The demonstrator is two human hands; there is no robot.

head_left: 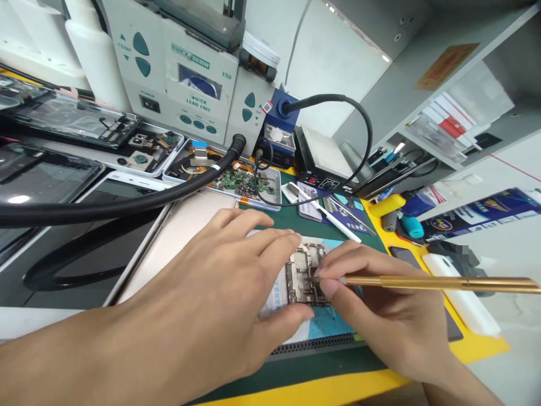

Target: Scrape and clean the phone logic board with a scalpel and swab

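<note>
A phone circuit board (296, 282) lies on a blue and white pad (296, 332). My left hand (228, 276) reaches over from the left, its index fingertip at the board's far edge and its thumb at the near edge, bracing it between them. Pinched in my right hand (380, 316) like a pen is a slim gold-handled tool (406, 282). Its dark tip meets the board near the middle. My fingers partly cover that tip, so its exact kind is unclear. The board's right part is hidden behind my right fingers.
A hot-air station (186, 73) stands behind, its thick black hose (127, 208) crossing the left side above phone parts. Behind my hands sit a tray of small boards (245, 180), a white-handled brush (329, 217), tweezers (350, 211) and a black-fronted heating plate (325, 163). Shelves (422, 56) overhang the right.
</note>
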